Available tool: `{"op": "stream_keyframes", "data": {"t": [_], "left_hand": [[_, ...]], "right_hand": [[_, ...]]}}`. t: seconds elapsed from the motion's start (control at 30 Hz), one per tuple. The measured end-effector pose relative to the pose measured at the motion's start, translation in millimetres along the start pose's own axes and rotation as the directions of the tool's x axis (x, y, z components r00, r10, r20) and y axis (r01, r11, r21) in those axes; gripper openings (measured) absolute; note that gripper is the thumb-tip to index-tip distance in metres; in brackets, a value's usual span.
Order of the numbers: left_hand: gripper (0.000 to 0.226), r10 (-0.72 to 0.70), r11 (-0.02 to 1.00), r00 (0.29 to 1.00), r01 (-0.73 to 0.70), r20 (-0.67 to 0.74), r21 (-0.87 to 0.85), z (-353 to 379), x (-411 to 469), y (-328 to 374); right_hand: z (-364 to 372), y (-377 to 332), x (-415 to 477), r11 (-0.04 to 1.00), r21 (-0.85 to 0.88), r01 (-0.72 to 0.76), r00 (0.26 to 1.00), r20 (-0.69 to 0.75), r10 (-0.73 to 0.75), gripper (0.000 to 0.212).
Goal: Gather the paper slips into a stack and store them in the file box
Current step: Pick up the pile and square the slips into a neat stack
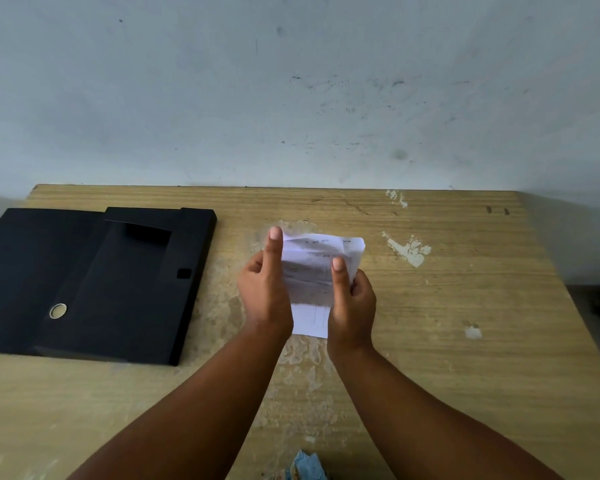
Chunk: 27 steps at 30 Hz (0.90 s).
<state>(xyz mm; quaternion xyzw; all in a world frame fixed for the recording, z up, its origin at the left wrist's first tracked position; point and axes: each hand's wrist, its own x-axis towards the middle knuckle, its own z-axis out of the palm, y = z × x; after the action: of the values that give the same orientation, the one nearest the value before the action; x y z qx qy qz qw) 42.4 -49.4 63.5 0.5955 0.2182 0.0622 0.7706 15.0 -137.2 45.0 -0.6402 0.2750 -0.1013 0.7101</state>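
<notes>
Right of the file box (94, 282), both hands, left hand (264, 289) and right hand (352, 299), pinch the slips (312, 271) above bare worktop (465, 306); their writing is unreadable.

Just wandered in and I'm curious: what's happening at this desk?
A person is holding a small bundle of white paper slips in both hands above a worn wooden desk. The left hand and right hand grip the bundle from either side, thumbs on its near face. A black file box lies closed on the desk to the left, apart from the hands; the slips are not in it yet.
</notes>
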Motion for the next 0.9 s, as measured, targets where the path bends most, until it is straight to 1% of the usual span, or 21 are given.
{"op": "stream_keyframes", "data": {"t": [0.07,0.13,0.17,0.23,0.3,0.33,0.4,0.47,0.53,0.63,0.7,0.73,0.8,0.83,0.9], "left_hand": [[0.061,-0.051,0.998,0.998,0.052,-0.03,0.042,2.9,6.2,4.0],[0.053,-0.103,0.991,0.994,0.105,-0.021,0.079,4.7,10.7,4.5],[0.053,-0.11,0.99,0.994,0.11,-0.005,0.085,4.0,12.4,3.3],[0.043,-0.054,0.995,0.998,0.05,0.037,0.089,2.0,13.2,-0.5],[0.035,0.028,0.99,0.997,-0.038,0.077,0.134,1.3,11.2,-4.2],[0.035,0.048,0.986,0.995,-0.062,0.089,0.156,1.4,9.7,-5.6],[0.038,0.061,0.981,0.994,-0.075,0.085,0.177,0.8,8.3,-8.1],[0.045,0.045,0.979,0.998,-0.054,0.052,0.194,-1.0,9.0,-8.5],[0.049,0.039,0.973,0.998,-0.047,0.042,0.226,-3.6,10.7,-8.1],[0.047,0.088,0.95,0.993,-0.107,0.078,0.292,-7.5,12.6,-10.9],[0.04,0.076,0.949,0.992,-0.102,0.099,0.298,-10.5,13.4,-16.1],[0.035,0.064,0.951,0.992,-0.094,0.11,0.294,-12.0,13.4,-18.9],[0.024,0.046,0.957,0.992,-0.078,0.12,0.279,-15.6,12.6,-24.3],[0.021,0.036,0.962,0.992,-0.066,0.117,0.266,-16.6,11.9,-26.5],[0.019,0.004,0.969,0.995,-0.029,0.104,0.244,-19.4,11.2,-30.9]], "right_hand": [[-2.2,2.6,-1.5,1.0,0.001,0.027,1.0,0.002,-0.027,0.088],[-3.6,3.8,-1.2,1.0,0.009,0.021,1.0,-0.001,-0.021,0.079],[-3.3,3.6,-0.7,1.0,0.014,0.015,1.0,-0.005,-0.015,0.074],[-1.9,2.5,1.5,1.0,0.009,-0.001,1.0,-0.02,0.002,0.071],[0.4,1.1,6.2,0.998,-0.008,-0.055,0.998,-0.042,0.055,0.08],[1.4,0.3,8.7,0.996,-0.033,-0.084,0.996,-0.044,0.083,0.087],[1.0,0.7,12.8,0.981,-0.174,-0.087,0.995,-0.06,0.077,0.102],[-1.5,3.4,12.6,0.955,-0.291,-0.051,0.998,-0.056,0.036,0.109],[-2.9,7.0,8.4,0.96,-0.275,-0.06,0.998,-0.015,0.059,0.102],[-1.1,4.5,8.3,0.972,-0.227,-0.06,0.998,0.009,0.064,0.088],[2.2,0.5,12.1,0.981,-0.176,-0.087,0.996,-0.003,0.088,0.085],[4.0,-0.3,13.7,0.981,-0.161,-0.107,0.994,-0.009,0.107,0.088],[6.3,1.1,15.8,0.98,-0.169,-0.104,0.994,-0.032,0.1,0.088],[6.9,3.2,16.7,0.979,-0.184,-0.088,0.996,-0.046,0.081,0.083],[7.9,9.6,18.3,0.977,-0.194,-0.088,0.994,-0.076,0.074,0.063]]}}
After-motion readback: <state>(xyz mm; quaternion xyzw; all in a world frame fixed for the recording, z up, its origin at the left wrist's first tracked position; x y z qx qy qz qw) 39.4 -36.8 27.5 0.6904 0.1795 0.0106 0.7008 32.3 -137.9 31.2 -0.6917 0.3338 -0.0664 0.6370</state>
